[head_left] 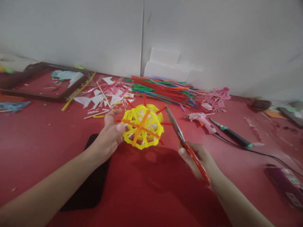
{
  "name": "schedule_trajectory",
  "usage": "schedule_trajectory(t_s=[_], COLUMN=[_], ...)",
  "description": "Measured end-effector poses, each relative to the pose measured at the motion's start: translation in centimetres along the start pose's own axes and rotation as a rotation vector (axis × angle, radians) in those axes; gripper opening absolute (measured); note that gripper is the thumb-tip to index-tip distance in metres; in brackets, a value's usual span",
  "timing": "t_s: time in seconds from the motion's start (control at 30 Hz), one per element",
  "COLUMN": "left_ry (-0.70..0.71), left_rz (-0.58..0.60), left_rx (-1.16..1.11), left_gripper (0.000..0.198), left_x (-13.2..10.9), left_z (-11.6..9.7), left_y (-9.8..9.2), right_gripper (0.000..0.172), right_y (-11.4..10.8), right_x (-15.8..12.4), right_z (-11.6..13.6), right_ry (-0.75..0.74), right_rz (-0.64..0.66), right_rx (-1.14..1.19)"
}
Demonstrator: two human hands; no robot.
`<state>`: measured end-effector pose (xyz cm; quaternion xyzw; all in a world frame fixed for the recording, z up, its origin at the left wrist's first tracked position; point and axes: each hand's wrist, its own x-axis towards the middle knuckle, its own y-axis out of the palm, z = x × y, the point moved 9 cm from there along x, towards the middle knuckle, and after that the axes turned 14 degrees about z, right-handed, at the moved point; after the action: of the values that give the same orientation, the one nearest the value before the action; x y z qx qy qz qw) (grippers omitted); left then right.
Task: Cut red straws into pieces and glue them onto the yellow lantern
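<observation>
My left hand (110, 131) grips the left edge of a round yellow web made of straws (142, 126), with orange spokes crossing at its centre, held just above the red table (151, 189). My right hand (201, 159) is closed around the red handles of a pair of scissors (183, 140). The blades point up and left, their tip close to the web's upper right rim, beside an orange spoke end.
A pile of coloured straws (163, 88) lies behind the web. Cut white paper scraps (104, 96) and a dark wooden frame (44, 83) lie at the left. A pink glue gun (202, 119), a craft knife (230, 135), a black cable and a power strip (287, 186) lie at the right. A black phone (91, 186) lies under my left forearm.
</observation>
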<state>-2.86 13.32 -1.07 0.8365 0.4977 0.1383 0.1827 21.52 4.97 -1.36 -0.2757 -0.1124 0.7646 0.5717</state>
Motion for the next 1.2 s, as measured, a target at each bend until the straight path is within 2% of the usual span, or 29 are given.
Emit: schedule_trajectory(t_s=[0.17,0.33,0.6,0.87,0.97,1.07,1.2], left_ry=[0.007,0.015,0.007,0.013,-0.020,-0.082,-0.172], left_rz=[-0.079,-0.189,-0.186,-0.145,-0.080,0.071,0.243], left_rx=[-0.004,0.009,0.003,0.037,0.018,-0.016,-0.011], left_gripper=[0.078,0.082,0.080,0.082,0.091,0.100,0.103], left_x=[0.0,-0.2,-0.2,-0.2,-0.1,-0.2,-0.7], left_z=[-0.7,-1.1,-0.9,-1.0,-0.6,0.1,1.0], left_y=[0.1,-0.5,-0.5,-0.3,0.5,2.1,3.6], right_gripper=[0.056,0.058,0.056,0.055,0.050,0.044,0.040], right_y=[-0.3,-0.1,-0.1,-0.9,-1.3,-1.1,-0.5], right_x=[-0.3,-0.3,-0.5,0.0,0.3,0.8,1.4], right_z=[0.4,0.5,0.8,-1.1,-1.9,-2.6,-2.3], right_ry=[0.031,0.023,0.023,0.045,0.054,0.087,0.070], right_rz=[-0.064,-0.072,-0.093,-0.097,-0.143,-0.148,-0.115], right_rx=[-0.029,-0.043,-0.062,0.015,0.129,0.246,0.346])
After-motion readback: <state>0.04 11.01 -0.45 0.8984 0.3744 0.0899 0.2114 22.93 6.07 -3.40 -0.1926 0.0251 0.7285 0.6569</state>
